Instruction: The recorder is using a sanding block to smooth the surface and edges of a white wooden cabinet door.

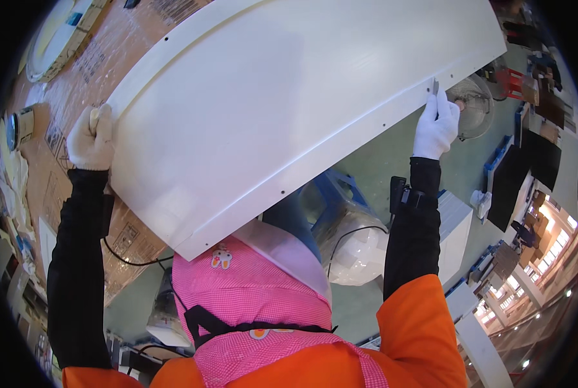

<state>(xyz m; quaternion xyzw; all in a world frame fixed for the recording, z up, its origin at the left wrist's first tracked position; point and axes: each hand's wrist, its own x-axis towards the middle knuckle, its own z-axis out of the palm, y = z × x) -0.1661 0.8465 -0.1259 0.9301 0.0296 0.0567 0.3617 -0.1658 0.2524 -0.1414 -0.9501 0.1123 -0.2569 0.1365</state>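
A large white panel [237, 110] with a curved far rim lies across my lap and the table. Small dark holes run along its raised near edge strip. My right hand [436, 126], in a white glove, pinches a small flat grey blade-like tool [435, 86] by that strip, close to one of the holes. At the panel's left corner my left hand [91, 141], also gloved, is closed with its fingers curled in. It sits right beside the panel's edge; whatever it may hold is hidden.
The brown cardboard-covered table [75, 90] carries a tin [21, 128] and a round white-rimmed piece [59, 39]. Right of the panel a fan [471, 107] stands on the green floor. A plastic-wrapped bundle [357, 249] and blue stool [340, 194] are near my legs.
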